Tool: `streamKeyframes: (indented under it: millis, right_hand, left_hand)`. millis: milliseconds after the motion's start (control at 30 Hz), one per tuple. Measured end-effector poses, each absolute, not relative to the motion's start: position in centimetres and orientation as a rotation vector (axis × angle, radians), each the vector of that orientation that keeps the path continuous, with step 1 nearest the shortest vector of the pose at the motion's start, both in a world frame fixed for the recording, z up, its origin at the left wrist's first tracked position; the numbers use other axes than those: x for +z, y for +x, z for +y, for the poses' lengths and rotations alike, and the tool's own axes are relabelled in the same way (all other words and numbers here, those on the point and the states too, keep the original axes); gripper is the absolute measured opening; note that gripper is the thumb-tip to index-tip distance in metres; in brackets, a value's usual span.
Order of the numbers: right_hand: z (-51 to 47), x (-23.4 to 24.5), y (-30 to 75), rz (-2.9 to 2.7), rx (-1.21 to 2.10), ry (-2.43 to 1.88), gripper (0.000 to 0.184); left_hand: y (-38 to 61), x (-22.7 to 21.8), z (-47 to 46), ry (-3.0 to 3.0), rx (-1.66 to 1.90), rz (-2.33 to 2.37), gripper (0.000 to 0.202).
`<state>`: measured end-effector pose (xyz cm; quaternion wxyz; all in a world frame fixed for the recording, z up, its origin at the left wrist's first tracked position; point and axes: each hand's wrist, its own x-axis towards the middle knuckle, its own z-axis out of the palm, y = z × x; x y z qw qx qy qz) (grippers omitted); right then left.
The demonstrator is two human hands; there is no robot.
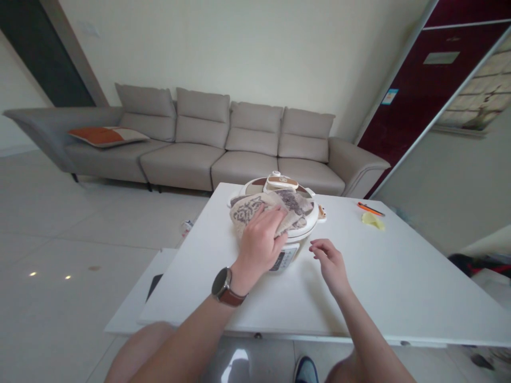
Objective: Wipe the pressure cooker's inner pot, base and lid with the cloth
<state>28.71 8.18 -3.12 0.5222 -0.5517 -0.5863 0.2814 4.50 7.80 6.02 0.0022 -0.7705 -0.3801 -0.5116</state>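
Note:
A white electric pressure cooker (309,230) with a brown-and-white lid handle (282,183) stands on the white table. Across the front of its lid lies a crumpled beige cloth (247,210) with a grey-brown pattern. My left hand (263,234), a watch (221,282) on its wrist, presses the cloth against the lid with bent fingers gripping it. To the right of the cooker, my right hand (328,261) hovers over the table, its fingers loosely bent and holding nothing visible. The cooker's front control panel (284,257) is partly hidden by my left hand.
On the table's right side lie an orange pen-like tool (370,209) and a yellowish scrap (373,221). The white table (399,287) has its front edge close to my legs. A grey sofa (247,167) with an orange cushion (106,136) stands behind it.

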Motion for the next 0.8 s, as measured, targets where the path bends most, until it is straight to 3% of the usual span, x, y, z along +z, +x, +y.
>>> streamKeyframes:
  millis: [300, 600, 700, 800]
  right_hand:
    - [7.8, -2.8, 29.5, -1.387, 0.662, -1.32, 0.019]
    - [7.7, -2.2, 29.4, -1.365, 0.681, -1.317, 0.019]
    - [7.7, -2.3, 29.3, -1.371, 0.696, -1.303, 0.019]
    - [7.7, -2.2, 29.1, -1.374, 0.709, -1.287, 0.019]
  left_hand:
    - [0.4, 5.7, 10.9, -1.893, -2.045, -1.72, 0.035]
    - [-1.9, 7.3, 13.3, -1.245, -2.766, -1.544, 0.035]
    - [-1.8, 8.4, 14.9, -1.319, -2.749, -1.487, 0.035]
    - [-0.3, 9.3, 16.2, -1.735, -2.445, -1.626, 0.031]
